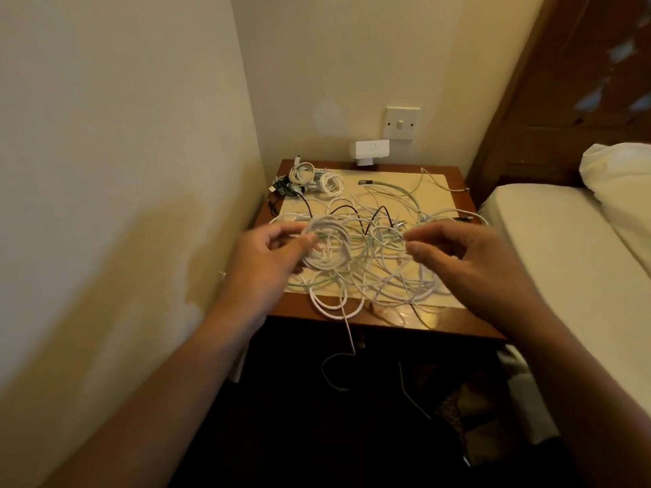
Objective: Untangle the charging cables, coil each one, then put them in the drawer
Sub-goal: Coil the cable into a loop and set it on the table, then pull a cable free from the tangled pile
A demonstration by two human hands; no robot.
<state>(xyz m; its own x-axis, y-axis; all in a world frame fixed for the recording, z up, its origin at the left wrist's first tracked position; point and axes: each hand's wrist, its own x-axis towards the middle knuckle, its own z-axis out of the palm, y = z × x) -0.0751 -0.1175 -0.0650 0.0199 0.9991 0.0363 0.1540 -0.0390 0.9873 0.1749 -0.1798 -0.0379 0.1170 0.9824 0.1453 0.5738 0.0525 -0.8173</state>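
Observation:
A tangle of white, pale green and black charging cables [380, 255] is spread over a cream mat [394, 186] on a wooden bedside table [454, 176]. My left hand [271, 251] grips a partly wound white coil [327, 248] at the tangle's left side. My right hand [461, 255] pinches a thin white strand [394, 237] leading toward that coil. Several finished coils [313, 177] lie at the table's back left corner. One white cable end [338, 364] hangs over the front edge. No drawer shows in this view.
A wall rises close on the left, a bed [570, 248] with a white pillow [623, 177] stands on the right. A wall switch [401, 123] and a white box [371, 151] sit behind the table. The floor below is dark.

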